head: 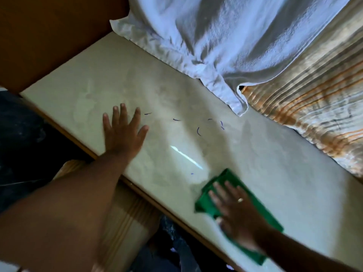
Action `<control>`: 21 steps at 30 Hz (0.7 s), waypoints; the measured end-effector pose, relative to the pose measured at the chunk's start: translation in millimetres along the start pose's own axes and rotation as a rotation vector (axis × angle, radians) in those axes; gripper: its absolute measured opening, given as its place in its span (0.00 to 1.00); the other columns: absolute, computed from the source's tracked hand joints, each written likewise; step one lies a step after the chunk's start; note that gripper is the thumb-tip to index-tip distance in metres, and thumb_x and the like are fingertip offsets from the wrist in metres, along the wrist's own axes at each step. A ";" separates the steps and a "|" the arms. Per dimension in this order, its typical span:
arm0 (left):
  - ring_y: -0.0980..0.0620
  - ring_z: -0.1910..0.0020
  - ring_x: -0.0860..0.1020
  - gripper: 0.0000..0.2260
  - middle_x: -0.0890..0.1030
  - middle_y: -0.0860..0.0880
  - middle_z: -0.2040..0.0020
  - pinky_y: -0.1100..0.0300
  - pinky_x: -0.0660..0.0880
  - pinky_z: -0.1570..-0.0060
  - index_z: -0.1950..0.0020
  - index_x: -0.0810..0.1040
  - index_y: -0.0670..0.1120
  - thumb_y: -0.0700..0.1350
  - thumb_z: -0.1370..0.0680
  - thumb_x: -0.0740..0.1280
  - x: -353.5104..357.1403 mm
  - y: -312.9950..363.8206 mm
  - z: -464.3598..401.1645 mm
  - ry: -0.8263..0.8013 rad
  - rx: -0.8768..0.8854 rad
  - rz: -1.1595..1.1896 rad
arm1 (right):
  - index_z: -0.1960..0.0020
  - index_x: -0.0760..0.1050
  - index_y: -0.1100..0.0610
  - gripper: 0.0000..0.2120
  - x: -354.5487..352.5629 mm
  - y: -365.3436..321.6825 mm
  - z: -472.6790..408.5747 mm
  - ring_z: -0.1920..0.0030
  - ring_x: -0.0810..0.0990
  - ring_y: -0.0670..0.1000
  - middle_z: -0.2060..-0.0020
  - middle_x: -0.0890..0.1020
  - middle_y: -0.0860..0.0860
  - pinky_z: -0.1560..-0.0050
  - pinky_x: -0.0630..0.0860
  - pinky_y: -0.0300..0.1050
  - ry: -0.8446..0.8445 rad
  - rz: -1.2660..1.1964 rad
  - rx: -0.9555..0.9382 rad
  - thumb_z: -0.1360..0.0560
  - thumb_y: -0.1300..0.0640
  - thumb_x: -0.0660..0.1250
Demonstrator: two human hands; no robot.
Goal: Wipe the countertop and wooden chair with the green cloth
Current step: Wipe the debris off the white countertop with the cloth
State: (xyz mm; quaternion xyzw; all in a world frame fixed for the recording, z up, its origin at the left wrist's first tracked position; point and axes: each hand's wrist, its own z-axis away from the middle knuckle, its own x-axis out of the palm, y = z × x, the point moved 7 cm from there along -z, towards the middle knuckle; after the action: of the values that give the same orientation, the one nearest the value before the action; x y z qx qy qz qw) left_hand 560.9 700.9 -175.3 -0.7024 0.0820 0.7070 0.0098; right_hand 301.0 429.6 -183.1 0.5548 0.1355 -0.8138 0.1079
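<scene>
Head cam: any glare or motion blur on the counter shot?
Head view: bright glare streak on the glossy countertop; right hand and green cloth motion-blurred; left hand slightly soft; corners dim; counter edge bowed by the wide lens.

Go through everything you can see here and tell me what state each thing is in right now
green cloth: flat on countertop, pressed under right hand
right hand: open, palm down
left hand: open, flat on countertop
countertop: glossy, small dark marks
white towel: crumpled, draped at the far edge
</scene>
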 end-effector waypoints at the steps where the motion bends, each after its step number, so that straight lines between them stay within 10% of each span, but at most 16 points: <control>1: 0.37 0.19 0.50 0.27 0.53 0.37 0.19 0.34 0.42 0.25 0.19 0.56 0.54 0.60 0.18 0.54 3.5 -2.0 -0.6 -0.001 0.031 0.009 | 0.23 0.60 0.55 0.31 -6.0 31.9 -2.3 0.27 0.66 0.67 0.24 0.63 0.57 0.31 0.64 0.67 0.008 0.003 0.102 0.21 0.40 0.50; 7: 0.39 0.19 0.50 0.29 0.54 0.38 0.18 0.34 0.40 0.25 0.19 0.55 0.54 0.61 0.19 0.54 14.8 -7.7 -8.7 -0.022 0.012 0.090 | 0.19 0.46 0.54 0.33 -58.6 113.7 -120.2 0.21 0.48 0.62 0.19 0.48 0.56 0.24 0.50 0.63 0.111 -0.115 0.711 0.19 0.42 0.52; 16: 0.40 0.20 0.53 0.31 0.55 0.38 0.19 0.36 0.45 0.24 0.19 0.56 0.52 0.63 0.21 0.52 17.2 -10.2 -8.8 -0.048 0.024 0.113 | 0.20 0.53 0.48 0.31 -23.4 -60.7 -85.5 0.22 0.56 0.57 0.20 0.53 0.48 0.24 0.48 0.57 0.104 -0.126 0.162 0.20 0.39 0.50; 21: 0.40 0.20 0.54 0.32 0.55 0.39 0.19 0.36 0.46 0.24 0.19 0.56 0.52 0.63 0.22 0.49 16.7 -9.7 -10.4 -0.038 0.015 0.104 | 0.22 0.60 0.55 0.30 -47.3 64.6 -89.8 0.24 0.60 0.64 0.22 0.61 0.56 0.28 0.60 0.64 0.184 -0.179 0.615 0.20 0.42 0.55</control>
State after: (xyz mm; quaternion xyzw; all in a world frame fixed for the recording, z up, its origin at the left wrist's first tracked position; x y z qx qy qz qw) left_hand 572.3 707.4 -193.0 -0.6834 0.1236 0.7192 -0.0199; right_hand 417.5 400.6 -176.7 0.6184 -0.0589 -0.7693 -0.1492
